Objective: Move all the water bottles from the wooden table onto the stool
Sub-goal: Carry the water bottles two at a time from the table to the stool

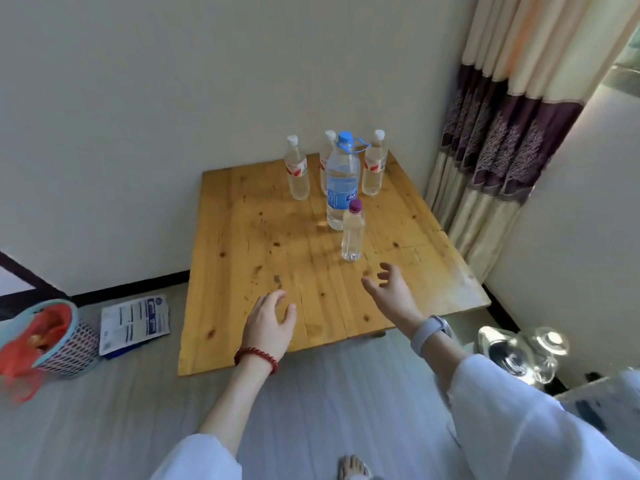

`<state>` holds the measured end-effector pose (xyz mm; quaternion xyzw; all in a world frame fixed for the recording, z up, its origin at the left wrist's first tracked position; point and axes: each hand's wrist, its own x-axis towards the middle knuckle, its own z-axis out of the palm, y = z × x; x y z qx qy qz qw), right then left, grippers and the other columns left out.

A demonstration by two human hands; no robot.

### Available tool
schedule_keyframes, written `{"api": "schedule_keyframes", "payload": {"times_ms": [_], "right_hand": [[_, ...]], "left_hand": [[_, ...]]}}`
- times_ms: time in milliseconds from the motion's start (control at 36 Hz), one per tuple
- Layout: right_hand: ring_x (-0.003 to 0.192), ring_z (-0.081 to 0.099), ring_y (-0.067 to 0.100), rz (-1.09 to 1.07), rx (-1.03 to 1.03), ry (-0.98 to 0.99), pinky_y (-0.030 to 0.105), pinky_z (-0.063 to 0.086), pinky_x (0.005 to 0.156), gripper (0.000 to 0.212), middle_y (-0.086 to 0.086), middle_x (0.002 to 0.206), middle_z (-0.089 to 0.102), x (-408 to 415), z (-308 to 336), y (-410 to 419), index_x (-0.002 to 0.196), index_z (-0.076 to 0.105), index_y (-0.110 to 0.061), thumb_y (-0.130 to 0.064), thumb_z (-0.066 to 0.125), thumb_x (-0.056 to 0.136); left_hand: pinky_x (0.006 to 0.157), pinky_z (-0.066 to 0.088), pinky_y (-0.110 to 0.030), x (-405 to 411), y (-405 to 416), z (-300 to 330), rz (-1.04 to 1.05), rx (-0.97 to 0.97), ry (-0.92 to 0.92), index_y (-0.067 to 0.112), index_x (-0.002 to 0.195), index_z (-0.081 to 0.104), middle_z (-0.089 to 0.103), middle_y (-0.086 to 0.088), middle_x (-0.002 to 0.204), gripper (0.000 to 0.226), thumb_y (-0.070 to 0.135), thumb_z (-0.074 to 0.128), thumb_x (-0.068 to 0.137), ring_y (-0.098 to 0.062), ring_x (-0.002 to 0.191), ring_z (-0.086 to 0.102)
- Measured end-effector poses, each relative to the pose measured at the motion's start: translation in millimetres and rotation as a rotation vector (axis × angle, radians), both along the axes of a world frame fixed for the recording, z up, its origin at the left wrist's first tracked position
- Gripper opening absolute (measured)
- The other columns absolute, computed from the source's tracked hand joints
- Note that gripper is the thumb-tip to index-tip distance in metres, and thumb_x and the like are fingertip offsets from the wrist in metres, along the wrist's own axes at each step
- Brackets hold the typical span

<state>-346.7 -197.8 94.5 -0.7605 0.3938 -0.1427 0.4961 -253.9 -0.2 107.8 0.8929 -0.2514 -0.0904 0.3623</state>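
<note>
Table (pixel 263 244): knotty yellow wood planks, far and right edges close to the walls, near half bare
Bottles: five upright, clustered toward 12 o'clock; big bottle (pixel 342 181) with blue cap and blue label, writing too blurred to read; small purple-capped bottle (pixel 352 232) nearest, at its 6 o'clock; three white-capped bottles (pixel 297 168) with red-and-white labels behind
Left hand (pixel 268 323): fingers loosely spread, holding nothing, over near edge
Right hand (pixel 391 289): fingers spread, empty, just short of the purple-capped bottle
Floor: mesh basket (pixel 74 344) at 9 o'clock
</note>
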Motion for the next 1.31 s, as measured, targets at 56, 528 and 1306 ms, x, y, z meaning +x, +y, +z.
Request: {"api": "schedule_keyframes", "payload": {"times_ms": [56,528,1306], "right_hand": [[0.119,0.047,0.026,-0.011,0.023,0.024,0.03,0.046,0.089,0.07,0.015,0.14,0.04,35,-9,-21,0.14,0.024,-0.007,-0.034,0.059,0.086],[0.088,0.046,0.008,-0.362,-0.018,0.051,0.016,0.036,0.067,0.063,-0.014,0.101,0.043,209,-82,-106,0.124,0.034,-0.02,-0.033,0.066,0.072],[0.099,0.043,0.007,-0.498,-0.04,0.143,0.02,0.035,0.08,0.07,0.003,0.122,0.046,214,-80,-105,0.13,0.033,-0.013,-0.03,0.07,0.073]], "left_hand": [[0.086,0.037,-0.022,24,-13,-6,0.007,0.003,0.016,0.013,0.114,0.056,0.058,-0.004,0.116,0.027,0.023,0.053,0.089,-0.018,0.107,0.054],[0.092,0.044,-0.034,281,-166,-72,-0.083,0.072,0.23,0.014,0.136,0.031,0.045,-0.007,0.135,0.055,0.03,0.053,0.089,-0.022,0.117,0.048],[0.086,0.04,-0.025,362,-264,-92,-0.114,-0.275,0.247,0.025,0.125,0.039,0.053,0.007,0.116,0.073,0.037,0.079,0.065,-0.009,0.101,0.049]]}}
